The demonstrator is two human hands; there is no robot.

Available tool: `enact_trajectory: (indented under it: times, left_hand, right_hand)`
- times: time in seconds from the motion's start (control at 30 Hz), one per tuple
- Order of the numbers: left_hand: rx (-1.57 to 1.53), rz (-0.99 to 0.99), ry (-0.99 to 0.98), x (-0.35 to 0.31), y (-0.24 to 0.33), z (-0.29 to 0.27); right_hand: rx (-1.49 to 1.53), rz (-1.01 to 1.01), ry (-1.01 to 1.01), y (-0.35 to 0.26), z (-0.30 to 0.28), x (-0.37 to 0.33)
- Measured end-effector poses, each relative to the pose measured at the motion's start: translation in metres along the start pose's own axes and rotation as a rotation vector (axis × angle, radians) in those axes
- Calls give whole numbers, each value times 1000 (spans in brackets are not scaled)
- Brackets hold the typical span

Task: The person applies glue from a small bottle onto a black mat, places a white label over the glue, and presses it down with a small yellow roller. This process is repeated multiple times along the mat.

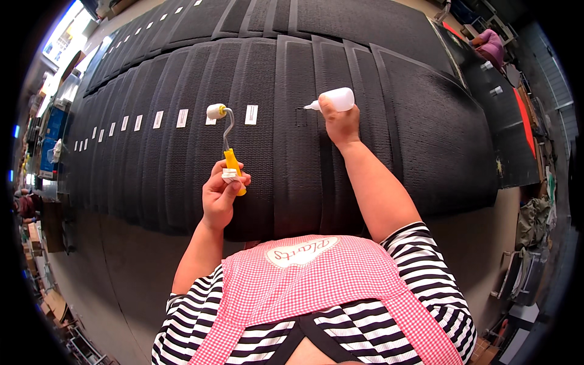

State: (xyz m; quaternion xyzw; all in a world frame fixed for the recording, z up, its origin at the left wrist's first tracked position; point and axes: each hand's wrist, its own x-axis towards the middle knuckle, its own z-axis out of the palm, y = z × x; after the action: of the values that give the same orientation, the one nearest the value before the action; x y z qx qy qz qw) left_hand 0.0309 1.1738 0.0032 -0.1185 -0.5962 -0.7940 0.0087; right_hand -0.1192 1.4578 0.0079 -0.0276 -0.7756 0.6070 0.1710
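My left hand point(222, 193) is closed round the yellow handle of a small roller point(230, 159), its white head up and away from me. Between the same fingers sits a little stack of white labels point(229, 175). In my right hand point(342, 125) is a white squeeze bottle point(340, 99), tipped on its side with the narrow nozzle pointing left. The nozzle tip is close to a faint rectangular outline point(301, 117) on a black textured mat point(294, 176); whether it touches cannot be made out. A white label point(250, 115) lies on the mat just left of there.
Overlapping black mats spread across the table, several with a white label point(182, 118) in a row leftward. Another row of mats point(365, 21) lies behind. At the far right a person in a purple top point(490, 47) is near a dark surface with a red strip point(524, 125).
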Motion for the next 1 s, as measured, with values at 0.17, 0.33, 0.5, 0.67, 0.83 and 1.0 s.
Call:
enact_trajectory:
  times: [0.17, 0.33, 0.5, 0.67, 0.83, 1.0]
  left_hand:
    - [22, -5, 10, 1, 1, 2]
    - [15, -5, 14, -1, 1, 2]
    - [13, 5, 5, 1, 1, 3]
    - [13, 2, 8, 1, 0, 1]
    - [-11, -4, 4, 0, 1, 1]
    - [-4, -2, -12, 1, 2, 4]
  right_hand:
    - [-13, -26, -79, 1, -1, -6]
    - [-18, 1, -130, 1, -5, -9]
    - [14, -23, -94, 9, -8, 0]
    - [-40, 16, -89, 1, -8, -2]
    - [-28, 74, -182, -5, -17, -11]
    - [220, 96, -151, 3, -19, -7]
